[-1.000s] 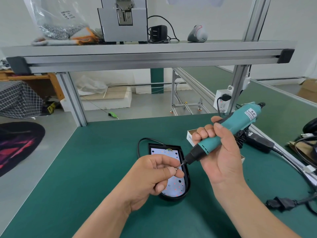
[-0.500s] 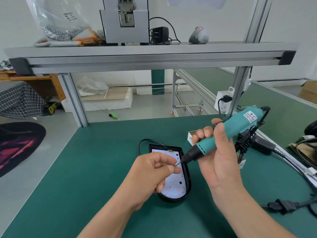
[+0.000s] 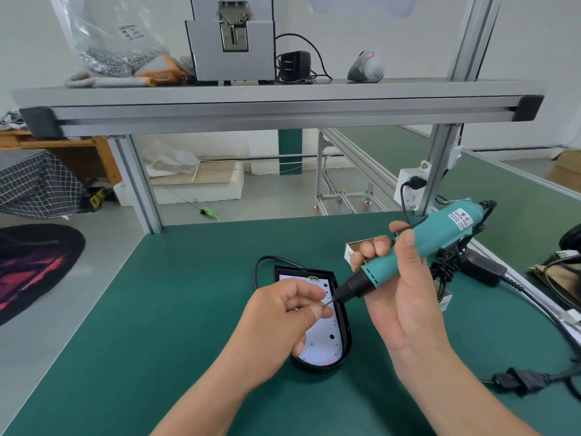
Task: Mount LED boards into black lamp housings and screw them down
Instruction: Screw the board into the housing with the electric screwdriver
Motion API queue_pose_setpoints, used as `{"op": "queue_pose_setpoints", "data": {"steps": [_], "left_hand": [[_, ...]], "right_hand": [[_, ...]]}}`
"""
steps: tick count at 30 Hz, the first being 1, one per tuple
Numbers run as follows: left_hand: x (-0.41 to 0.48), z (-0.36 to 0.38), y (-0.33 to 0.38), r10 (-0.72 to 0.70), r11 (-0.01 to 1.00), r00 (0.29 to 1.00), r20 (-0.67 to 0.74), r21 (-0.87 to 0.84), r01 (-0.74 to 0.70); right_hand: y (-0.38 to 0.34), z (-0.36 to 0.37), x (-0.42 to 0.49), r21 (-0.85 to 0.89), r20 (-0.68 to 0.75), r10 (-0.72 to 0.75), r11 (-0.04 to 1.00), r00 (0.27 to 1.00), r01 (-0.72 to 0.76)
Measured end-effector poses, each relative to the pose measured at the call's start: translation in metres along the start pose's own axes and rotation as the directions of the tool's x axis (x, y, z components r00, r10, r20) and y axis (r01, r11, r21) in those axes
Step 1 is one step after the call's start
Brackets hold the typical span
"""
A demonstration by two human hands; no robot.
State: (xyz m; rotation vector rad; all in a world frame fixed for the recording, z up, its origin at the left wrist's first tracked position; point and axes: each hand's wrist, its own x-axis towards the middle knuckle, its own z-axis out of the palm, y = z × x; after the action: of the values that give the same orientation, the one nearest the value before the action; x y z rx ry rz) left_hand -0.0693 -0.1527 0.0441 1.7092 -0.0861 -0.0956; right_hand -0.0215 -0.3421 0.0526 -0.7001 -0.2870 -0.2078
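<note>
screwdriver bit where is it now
Head view, centre: the bit meets a screw pinched in the left hand, over the black housing; the right hand grips the screwdriver.

White LED board (image 3: 317, 338) in black housing (image 3: 345, 325)

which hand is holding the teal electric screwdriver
The right hand grips the teal electric screwdriver by its body. The left hand instead pinches a small metal screw at the bit's tip, above the black lamp housing.

Left hand (image 3: 283, 319) pinches fingertips together; right hand (image 3: 405, 297) grips, fingers curled.
</note>
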Motion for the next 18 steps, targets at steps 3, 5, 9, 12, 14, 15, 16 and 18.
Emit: {"op": "queue_pose_setpoints", "data": {"steps": [3,5,9,12,14,15,16,18], "left_hand": [[0.0,0.001,0.0,-0.006,1.0,1.0,0.009,0.01,0.006],[0.0,0.001,0.0,-0.006,1.0,1.0,0.024,0.017,0.005],[-0.001,0.001,0.001,-0.02,1.0,0.998,0.058,-0.001,0.021],[-0.001,0.0,0.004,-0.021,0.998,0.999,0.03,-0.067,0.023],[0.004,-0.007,0.005,-0.019,0.995,0.996,-0.091,-0.099,0.01],[0.007,-0.011,0.003,-0.024,0.997,0.982,-0.189,-0.07,0.011],[0.011,-0.016,0.0,-0.016,0.999,0.955,-0.298,0.029,0.026],[0.017,-0.025,-0.007,0.012,0.937,0.911,-0.413,0.323,0.134]], "right_hand": [[0.0,-0.001,0.001,0.005,-0.02,0.006,1.0,1.0,-0.005],[0.001,-0.003,0.001,0.013,-0.038,0.015,1.0,0.999,-0.014],[0.002,-0.006,0.002,0.04,-0.069,0.031,0.999,0.997,-0.028],[0.001,-0.008,0.003,0.059,-0.08,0.029,0.998,0.996,-0.024],[0.0,-0.009,0.005,0.07,-0.093,0.025,0.997,0.995,-0.019],[0.0,-0.011,0.006,0.072,-0.099,0.023,0.997,0.995,-0.016],[-0.001,-0.012,0.007,0.071,-0.104,0.018,0.997,0.994,-0.01],[-0.002,-0.015,0.011,0.059,-0.114,0.0,0.998,0.993,0.007]]}}
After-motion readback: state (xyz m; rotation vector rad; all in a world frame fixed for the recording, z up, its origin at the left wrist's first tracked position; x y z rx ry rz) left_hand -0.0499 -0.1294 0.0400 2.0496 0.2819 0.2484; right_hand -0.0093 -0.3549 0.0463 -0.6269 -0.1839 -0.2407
